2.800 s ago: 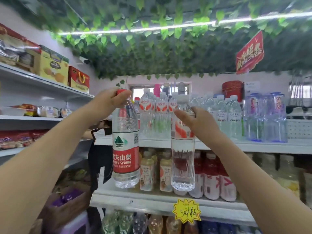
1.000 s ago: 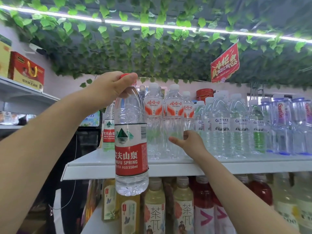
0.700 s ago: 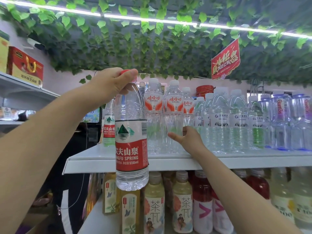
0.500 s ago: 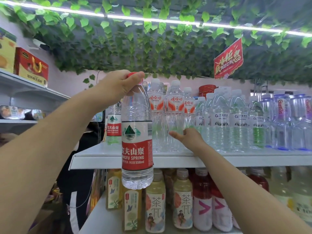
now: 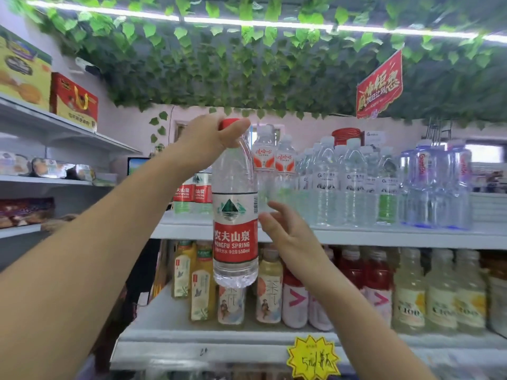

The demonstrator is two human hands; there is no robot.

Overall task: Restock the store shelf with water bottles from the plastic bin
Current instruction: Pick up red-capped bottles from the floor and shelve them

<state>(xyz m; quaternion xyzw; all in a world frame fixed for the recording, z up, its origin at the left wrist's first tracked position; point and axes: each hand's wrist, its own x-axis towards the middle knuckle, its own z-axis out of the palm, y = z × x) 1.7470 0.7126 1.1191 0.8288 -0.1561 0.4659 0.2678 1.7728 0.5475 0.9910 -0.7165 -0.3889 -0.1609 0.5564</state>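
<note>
Head view: the bottle hangs upright, long axis vertical, red cap up and base down, with its red and white label facing the camera. The left hand grips it by the cap and neck, fingers curled over the top. It is held in the air in front of the upper shelf, near that shelf's left end, and its base hangs below the shelf's front edge. The right hand is wide, fingers spread and holding nothing, just beside the bottle's right side. Whether it touches the label I cannot tell.

The upper shelf carries upright water: red-label bottles at the left end, orange-label bottles beside them, then white-label bottles, and blue-tinted bottles towards the right. The lower shelf carries tea bottles at the left, red drinks in the middle and pale drinks at the right. A yellow price tag sits on its front edge.

Side shelves at the left hold a red box and a yellow box. Green leaves cover the ceiling below a light strip, and a red sign hangs among them.
</note>
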